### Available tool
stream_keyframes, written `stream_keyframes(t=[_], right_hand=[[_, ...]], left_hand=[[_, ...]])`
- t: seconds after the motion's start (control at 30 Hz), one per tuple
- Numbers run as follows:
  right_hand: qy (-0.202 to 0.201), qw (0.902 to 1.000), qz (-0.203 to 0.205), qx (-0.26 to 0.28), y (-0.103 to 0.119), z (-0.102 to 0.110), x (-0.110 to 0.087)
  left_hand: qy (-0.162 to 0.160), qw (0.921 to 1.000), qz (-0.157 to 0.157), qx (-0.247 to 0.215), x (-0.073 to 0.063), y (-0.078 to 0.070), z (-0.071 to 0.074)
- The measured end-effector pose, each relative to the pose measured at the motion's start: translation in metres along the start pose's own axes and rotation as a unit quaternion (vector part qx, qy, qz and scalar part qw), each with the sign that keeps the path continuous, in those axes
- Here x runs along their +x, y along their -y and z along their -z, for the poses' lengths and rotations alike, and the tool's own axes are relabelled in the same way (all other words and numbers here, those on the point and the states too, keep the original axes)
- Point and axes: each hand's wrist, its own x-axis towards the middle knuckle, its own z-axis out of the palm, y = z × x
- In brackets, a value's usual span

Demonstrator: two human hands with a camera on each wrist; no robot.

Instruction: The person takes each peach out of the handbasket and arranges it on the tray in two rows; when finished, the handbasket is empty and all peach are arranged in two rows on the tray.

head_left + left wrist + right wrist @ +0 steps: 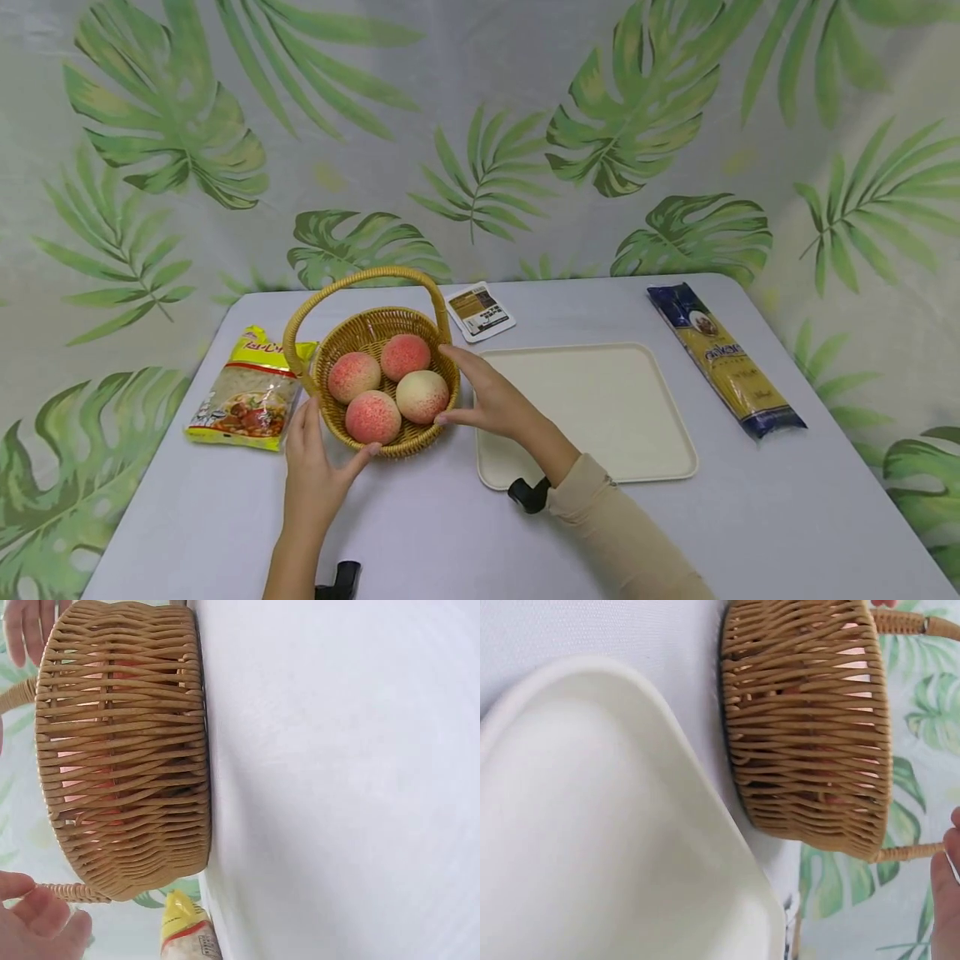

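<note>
A brown wicker basket (385,312) with an arched handle (375,273) stands on the table, left of centre. Inside lie several round, peach-like fruits (373,417) with speckled pink and cream skin. My left hand (315,477) is at the basket's near left side, fingers extended by the handle's base and thumb at the front rim. On the right side, my right hand (495,402) spreads its thumb and straight fingers near the rim and the handle's other base. Both wrist views show the woven basket wall (127,757) resting on the cloth; whether the fingers press it is unclear.
A cream tray (585,417) lies under my right forearm. Left of the basket is a yellow food packet (251,392). Behind it sits a small white labelled pack (482,312). A blue-ended pasta packet (726,358) lies at the right. Leaf-print cloth hangs behind the table.
</note>
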Motion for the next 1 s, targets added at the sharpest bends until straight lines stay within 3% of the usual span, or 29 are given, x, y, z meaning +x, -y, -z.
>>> stream_keyframes(t=[0.53,1.0], right_hand=[[0.049,0.9962,-0.064,0.034,-0.005,-0.022,0.016],[0.137,0.9869,-0.085,-0.012,-0.004,-0.02,0.037]], left_hand=[[0.031,0.9954,0.082,-0.039,-0.004,0.002,-0.007],[0.059,0.987,0.133,-0.069,-0.006,0.006,-0.011]])
